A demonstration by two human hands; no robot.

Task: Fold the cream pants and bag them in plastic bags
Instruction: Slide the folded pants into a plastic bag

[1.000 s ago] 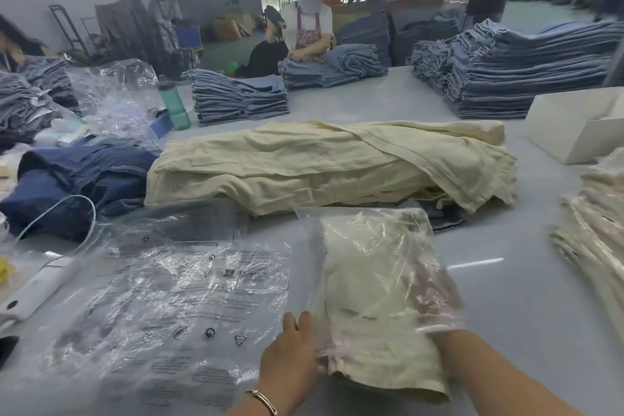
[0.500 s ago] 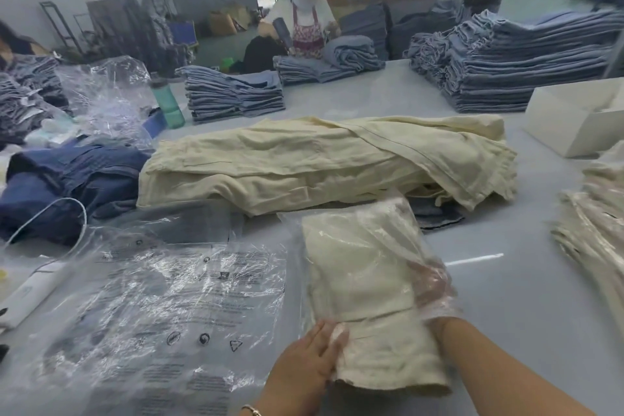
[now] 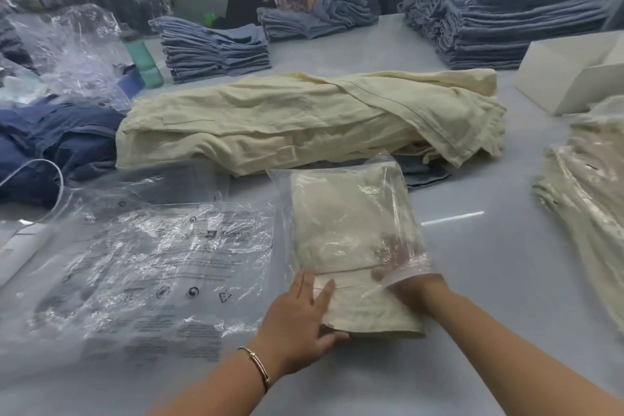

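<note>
Keep left hand (image 3: 297, 317), fingers spread flat, pressing folded cream pants (image 3: 368, 311) at the bag mouth. Push deeper with right hand (image 3: 396, 263) inside plastic bag (image 3: 341, 213); finger state there not discernible. Avoid bunching the fold.

Light was soft and even, pretty daylight-ish, with barely any hard shadows on the grey table (image 3: 472, 263). Glare flashed off the crinkled plastic bags (image 3: 152, 263) and one bright streak hit the tabletop. Wide-angle bending at the edges, and everything looked kinda smeary, especially the background.
</note>
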